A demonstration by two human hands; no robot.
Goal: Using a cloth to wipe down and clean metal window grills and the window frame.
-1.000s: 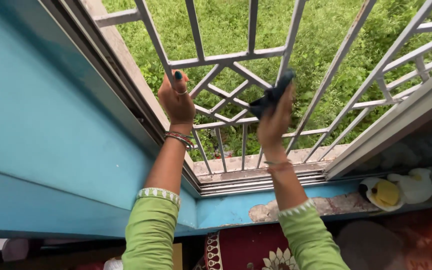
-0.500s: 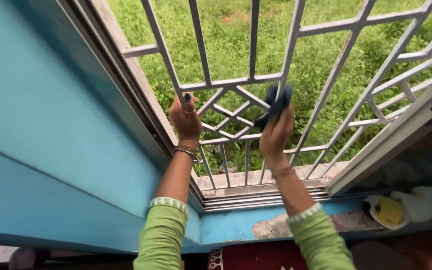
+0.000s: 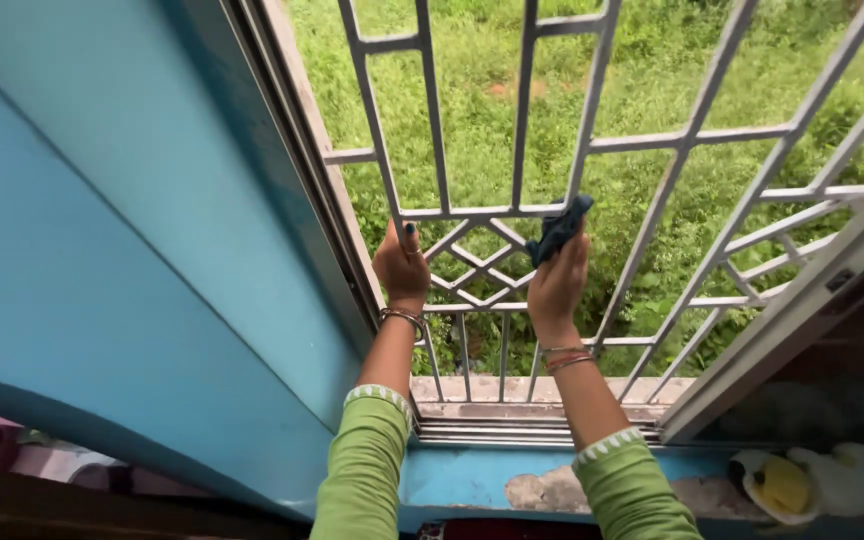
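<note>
A white metal window grille with straight bars and a diamond pattern fills the open window. My left hand is closed around one upright bar of the grille, left of the diamond pattern. My right hand holds a dark blue cloth pressed against another upright bar, just below a crossbar. Both arms wear green sleeves with white trim, and bangles circle both wrists.
A blue wall stands to the left, and a blue sill with chipped paint lies below. The sliding window frame slants at the right. A white and yellow soft toy lies at lower right. Green plants show outside.
The view has tilted upward, so the grille and both hands sit lower in the picture. My right hand keeps the cloth on the same bar; my left hand keeps its grip.
</note>
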